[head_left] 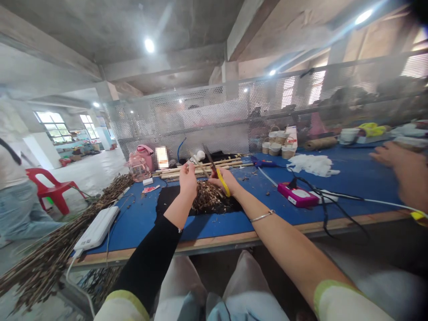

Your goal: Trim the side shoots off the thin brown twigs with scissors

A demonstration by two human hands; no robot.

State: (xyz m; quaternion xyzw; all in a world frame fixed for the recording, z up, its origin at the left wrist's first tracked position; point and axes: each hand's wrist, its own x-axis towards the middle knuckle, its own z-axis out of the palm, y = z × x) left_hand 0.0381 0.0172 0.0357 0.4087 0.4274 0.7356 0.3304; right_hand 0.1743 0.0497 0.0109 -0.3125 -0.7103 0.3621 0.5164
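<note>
My left hand [188, 180] is closed in a pinch above a black cloth [169, 200]. What its fingertips hold is too small to make out. A thin pale strip [199, 164] runs between my two hands; I cannot tell if it is a twig or a scissor blade. My right hand [230, 182] grips yellow-handled scissors [221, 182], with a dark blade pointing up and away. Under both hands lies a pile of brown, chopped twig bits [209, 198] on the cloth.
Long pale sticks [174, 172] lie behind the pile. A bundle of dry twigs [60, 236] and a white power strip [96, 228] are at left. To the right are a magenta box [297, 195] with cables, white fluff [314, 165], small pots [274, 149] and another person's hand [388, 155].
</note>
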